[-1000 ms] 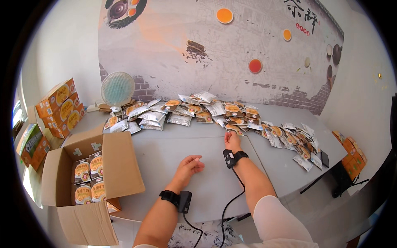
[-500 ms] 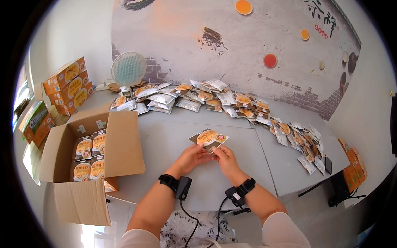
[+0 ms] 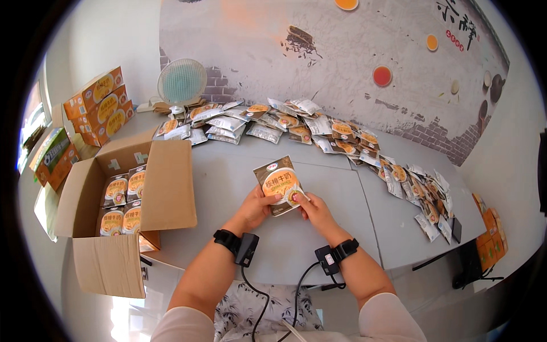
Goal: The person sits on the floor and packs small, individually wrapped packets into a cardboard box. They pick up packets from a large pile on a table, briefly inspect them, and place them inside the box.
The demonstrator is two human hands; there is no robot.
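I hold a flat snack packet (image 3: 278, 183), brown with an orange round picture, over the grey table (image 3: 228, 171). My left hand (image 3: 254, 206) grips its lower left edge and my right hand (image 3: 313, 210) grips its lower right corner. Both wrists wear black bands with small black units and cables. A long heap of similar packets (image 3: 319, 128) curves along the far side of the table and down its right side. To my left stands an open cardboard box (image 3: 122, 196) with several packets stacked upright inside.
A small white desk fan (image 3: 181, 84) stands at the back left. Orange cartons (image 3: 98, 108) are stacked on the left, with green and orange ones (image 3: 52, 159) nearer the window. More orange cartons (image 3: 491, 236) sit on the floor at right. A painted wall rises behind the table.
A second ago my right hand reached to the far heap while my left lay on the table. Both hands then brought one packet toward me and now hold it closer.
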